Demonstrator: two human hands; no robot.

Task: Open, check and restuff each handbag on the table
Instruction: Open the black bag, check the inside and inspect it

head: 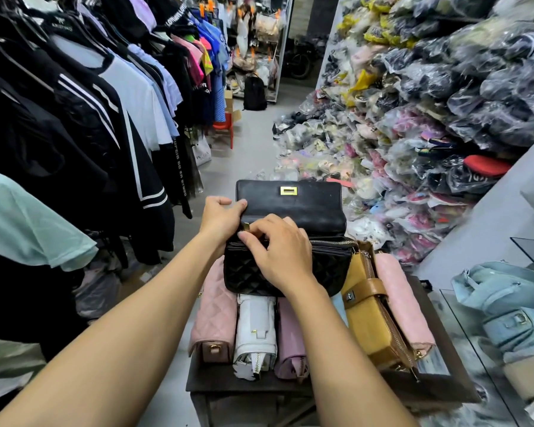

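Observation:
A black quilted handbag (pixel 330 266) stands on top of other bags, its flap (pixel 290 204) with a gold clasp folded up and away from me. My left hand (pixel 221 218) grips the flap's left edge. My right hand (pixel 278 251) lies over the bag's top left, fingers curled and pinching at the zipper end. Under and beside it lie a pink quilted bag (pixel 215 318), a white bag (pixel 255 331), a mauve bag (pixel 289 337), a mustard bag (pixel 373 325) with a brown strap, and a pink bag (pixel 404 303).
The bags sit on a small dark table (pixel 247 386). A rack of hanging clothes (pixel 90 103) lines the left. Plastic-wrapped goods (pixel 429 103) pile up on the right. A light blue bag (pixel 512 306) sits on a glass counter at right. The floor aisle (pixel 247 149) runs ahead.

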